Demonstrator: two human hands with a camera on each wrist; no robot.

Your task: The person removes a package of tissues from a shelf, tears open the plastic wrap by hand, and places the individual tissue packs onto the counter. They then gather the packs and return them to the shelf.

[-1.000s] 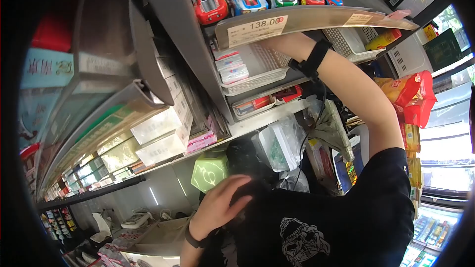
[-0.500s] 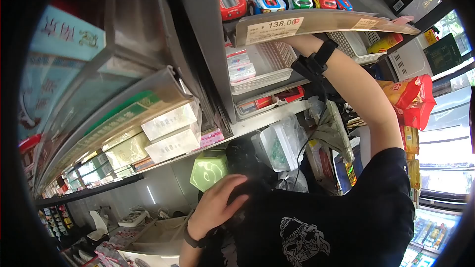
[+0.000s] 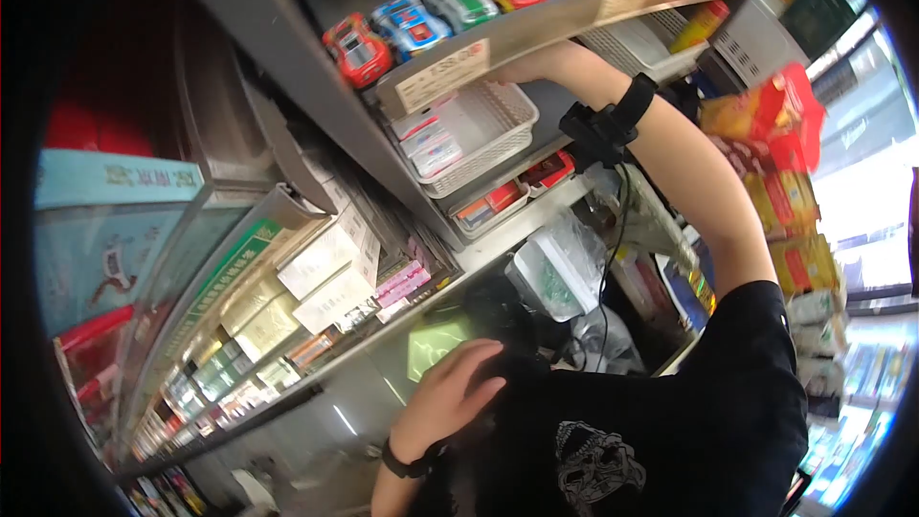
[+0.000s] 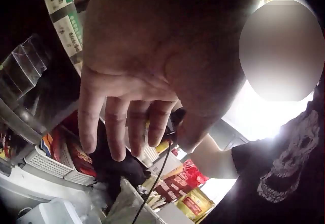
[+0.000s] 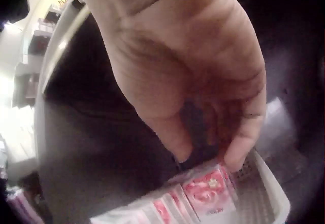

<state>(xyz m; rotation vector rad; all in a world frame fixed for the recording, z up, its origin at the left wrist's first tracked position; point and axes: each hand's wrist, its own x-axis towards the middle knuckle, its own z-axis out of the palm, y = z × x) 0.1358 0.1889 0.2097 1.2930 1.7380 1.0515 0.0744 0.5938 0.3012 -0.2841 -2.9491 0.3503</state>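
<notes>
In the head view my right hand [image 3: 541,65] reaches in under the shelf's price strip, its fingers mostly hidden. The right wrist view shows that hand [image 5: 198,77] over a white plastic basket [image 5: 277,193], thumb and fingers bent and apart. Its fingertips are right at the end of a row of small pink-and-white packs [image 5: 208,193], with nothing seen between them. My left hand [image 3: 445,397] is in front of my black shirt, away from the shelf. Its fingers [image 4: 116,127] hang relaxed and hold nothing in the left wrist view.
Several toy cars [image 3: 416,27] line the shelf above the price strip [image 3: 445,77]. Below the basket [image 3: 479,158], a smaller tray [image 3: 493,215] holds red boxes. White boxes [image 3: 330,273] stand on the left shelf. A cable [image 3: 620,230] hangs from the right wrist strap [image 3: 613,120].
The head view has tilted and shifted. More of the right hand shows beneath the price strip, and a gap now shows between basket and wrist strap. The left hand keeps its pose.
</notes>
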